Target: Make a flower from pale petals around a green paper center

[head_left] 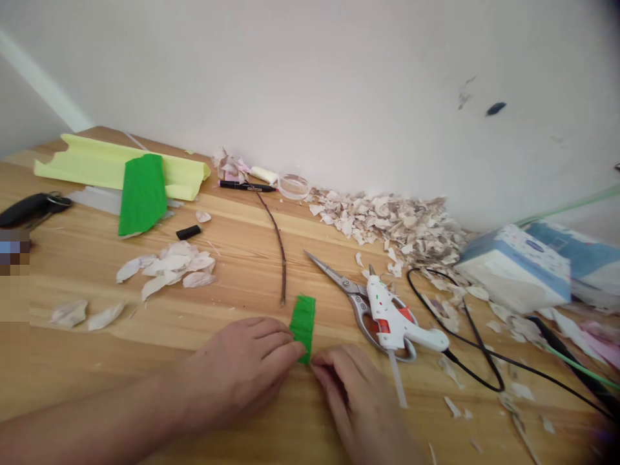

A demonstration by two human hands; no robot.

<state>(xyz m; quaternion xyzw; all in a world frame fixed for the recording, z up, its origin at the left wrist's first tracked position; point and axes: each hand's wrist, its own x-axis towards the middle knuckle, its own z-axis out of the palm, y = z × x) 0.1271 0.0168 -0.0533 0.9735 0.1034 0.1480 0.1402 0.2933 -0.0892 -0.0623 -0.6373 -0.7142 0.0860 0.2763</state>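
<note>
A small strip of green crepe paper (303, 323) lies on the table between my two hands. My left hand (256, 358) comes from the left, its fingers closed together on the strip's left lower edge. My right hand (356, 391) has thumb and forefinger pinched at the strip's lower right corner. Just beyond the strip lies a thin brown twig (279, 245) with a petal flower at its far end. To the right a white hot glue gun (387, 310) rests on a pair of metal scissors (356, 294), a glue stick poking from its back.
Loose pale petals (169, 268) lie at the left, and a large heap of dried petals (402, 223) runs along the wall. Yellow paper (97, 161), a larger green crepe piece (143, 194) and keys (33, 208) are at far left. Tissue packs (518, 265) and a black cord (484, 349) occupy the right.
</note>
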